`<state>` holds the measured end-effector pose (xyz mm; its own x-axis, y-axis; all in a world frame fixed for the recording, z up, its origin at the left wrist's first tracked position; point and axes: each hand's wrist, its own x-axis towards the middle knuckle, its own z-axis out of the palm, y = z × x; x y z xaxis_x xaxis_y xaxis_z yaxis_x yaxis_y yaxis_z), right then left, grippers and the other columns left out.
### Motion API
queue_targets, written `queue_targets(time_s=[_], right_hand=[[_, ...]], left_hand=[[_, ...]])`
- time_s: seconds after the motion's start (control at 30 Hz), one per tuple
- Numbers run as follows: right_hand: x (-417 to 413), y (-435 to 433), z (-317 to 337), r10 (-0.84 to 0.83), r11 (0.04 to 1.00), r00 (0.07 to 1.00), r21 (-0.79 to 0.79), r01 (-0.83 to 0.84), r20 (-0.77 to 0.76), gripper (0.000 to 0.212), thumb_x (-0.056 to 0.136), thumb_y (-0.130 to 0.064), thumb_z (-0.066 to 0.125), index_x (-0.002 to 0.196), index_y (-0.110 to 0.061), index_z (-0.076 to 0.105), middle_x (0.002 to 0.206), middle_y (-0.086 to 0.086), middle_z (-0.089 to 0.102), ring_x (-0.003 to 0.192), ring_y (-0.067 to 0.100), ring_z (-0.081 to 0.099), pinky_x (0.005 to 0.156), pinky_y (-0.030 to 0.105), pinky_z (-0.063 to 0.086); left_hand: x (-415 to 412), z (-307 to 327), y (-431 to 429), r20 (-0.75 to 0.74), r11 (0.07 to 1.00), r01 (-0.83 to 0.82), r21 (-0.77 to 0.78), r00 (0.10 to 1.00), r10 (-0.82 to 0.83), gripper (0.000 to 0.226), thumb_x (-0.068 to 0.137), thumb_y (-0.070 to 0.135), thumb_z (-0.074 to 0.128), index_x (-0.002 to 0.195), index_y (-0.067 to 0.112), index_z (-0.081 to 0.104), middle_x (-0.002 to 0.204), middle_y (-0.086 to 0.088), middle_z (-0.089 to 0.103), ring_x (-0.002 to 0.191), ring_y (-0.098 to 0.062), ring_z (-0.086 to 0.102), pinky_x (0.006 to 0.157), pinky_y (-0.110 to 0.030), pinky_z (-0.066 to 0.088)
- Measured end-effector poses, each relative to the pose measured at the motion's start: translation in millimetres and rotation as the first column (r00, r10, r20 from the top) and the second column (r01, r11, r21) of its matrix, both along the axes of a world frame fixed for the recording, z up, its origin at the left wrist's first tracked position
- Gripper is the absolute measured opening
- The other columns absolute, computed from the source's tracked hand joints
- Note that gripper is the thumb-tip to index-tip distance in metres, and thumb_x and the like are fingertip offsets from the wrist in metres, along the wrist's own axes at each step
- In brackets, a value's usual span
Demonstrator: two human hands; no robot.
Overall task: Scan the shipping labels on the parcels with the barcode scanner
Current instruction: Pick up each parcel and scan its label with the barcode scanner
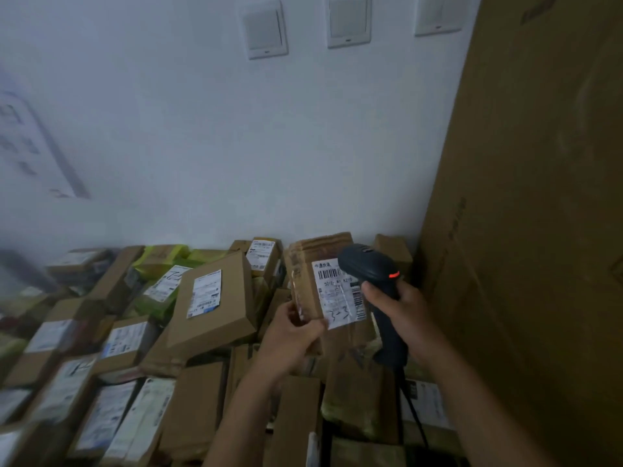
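Left hand (293, 335): fingers curled round the lower left edge of one held parcel (303, 261). Right hand (404, 311): wrapped round the handle of one barcode scanner (367, 264), whose head overlaps the parcel's shipping label (337, 298), headed 中通快递. Left of parcel: labelled parcel pile (209, 305). Above: three wall plates (264, 28).

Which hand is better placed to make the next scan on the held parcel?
Right. The right hand grips the barcode scanner, its head close over the shipping label; the left hand holds that parcel up.
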<state>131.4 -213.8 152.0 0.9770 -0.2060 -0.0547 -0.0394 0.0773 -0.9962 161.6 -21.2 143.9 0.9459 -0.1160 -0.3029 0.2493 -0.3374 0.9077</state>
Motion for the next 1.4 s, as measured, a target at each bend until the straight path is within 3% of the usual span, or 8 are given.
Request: queue_targets(time_s=[0.13,0.23,0.47,0.63,0.93,1.2,1.3,1.4], right_hand=[[-4,-10,1,0.045,0.999,0.999,-0.022,-0.045,-0.024,0.021,0.084,-0.035,0.072,0.094,-0.017,0.07,0.078,0.003,0.075,0.06,0.02,0.071,0.052,0.028,0.054],[-10,-19,7,0.129,0.991,0.991,-0.016,-0.13,-0.03,0.032,0.073,-0.047,0.072,0.082,-0.016,0.069,0.071,0.007,0.069,0.043,0.02,0.058,0.042,0.026,0.046],[-16,-17,16,0.277,0.957,0.957,-0.07,-0.283,-0.089,0.048,0.072,-0.051,0.07,0.081,-0.004,0.067,0.063,0.012,0.065,0.043,0.019,0.054,0.043,0.027,0.044],[-16,-15,21,0.302,0.935,0.947,-0.163,-0.317,-0.109,0.059,0.069,-0.059,0.07,0.076,0.0,0.065,0.075,0.037,0.062,0.048,0.028,0.053,0.047,0.03,0.045],[-13,-15,21,0.333,0.917,0.937,-0.194,-0.347,-0.105,0.072,0.067,-0.064,0.071,0.081,0.006,0.063,0.078,0.039,0.061,0.05,0.03,0.055,0.046,0.029,0.045],[-7,-10,25,0.334,0.916,0.937,-0.2,-0.348,-0.098,0.05,0.072,-0.056,0.07,0.078,-0.006,0.066,0.074,0.027,0.067,0.049,0.027,0.06,0.047,0.03,0.048],[5,-1,20,0.267,0.945,0.962,-0.176,-0.274,-0.066,0.034,0.081,-0.042,0.072,0.095,-0.01,0.069,0.082,0.013,0.075,0.068,0.026,0.073,0.063,0.038,0.061],[22,6,12,0.191,0.957,0.981,-0.214,-0.195,-0.038,0.02,0.089,-0.034,0.07,0.102,-0.02,0.071,0.096,0.007,0.077,0.092,0.023,0.073,0.09,0.047,0.056]], left_hand=[[2,-11,22,0.067,0.986,-0.165,-0.02,0.984,0.166,0.043,0.08,0.028,0.076,0.118,0.028,0.054,0.105,0.01,0.069,0.09,-0.01,0.069,0.069,-0.029,0.059],[3,-17,37,0.105,0.965,-0.262,-0.023,0.959,0.263,0.031,0.08,0.022,0.075,0.108,0.024,0.063,0.098,0.004,0.073,0.086,-0.013,0.07,0.075,-0.04,0.06],[1,-27,52,0.164,0.934,-0.358,-0.003,0.921,0.354,0.032,0.078,0.02,0.079,0.093,0.033,0.054,0.092,0.012,0.069,0.083,-0.006,0.067,0.064,-0.025,0.049],[-1,-31,56,0.173,0.936,-0.352,-0.018,0.921,0.35,0.031,0.077,0.018,0.08,0.093,0.031,0.057,0.088,0.011,0.071,0.077,0.0,0.068,0.062,-0.022,0.049],[-2,-31,57,0.184,0.941,-0.333,-0.062,0.923,0.339,0.035,0.078,0.021,0.08,0.096,0.038,0.054,0.09,0.02,0.067,0.075,0.006,0.065,0.055,-0.014,0.047],[1,-28,52,0.208,0.941,-0.32,-0.108,0.919,0.336,0.044,0.077,0.025,0.081,0.104,0.038,0.05,0.097,0.017,0.066,0.087,0.001,0.064,0.063,-0.02,0.048],[0,-27,41,0.194,0.943,-0.29,-0.166,0.928,0.319,0.05,0.078,0.025,0.081,0.114,0.036,0.048,0.099,0.015,0.066,0.085,-0.001,0.066,0.065,-0.022,0.054],[0,-23,26,0.197,0.948,-0.234,-0.214,0.941,0.276,0.056,0.077,0.027,0.082,0.12,0.035,0.046,0.104,0.012,0.067,0.086,0.003,0.067,0.062,-0.016,0.055]])
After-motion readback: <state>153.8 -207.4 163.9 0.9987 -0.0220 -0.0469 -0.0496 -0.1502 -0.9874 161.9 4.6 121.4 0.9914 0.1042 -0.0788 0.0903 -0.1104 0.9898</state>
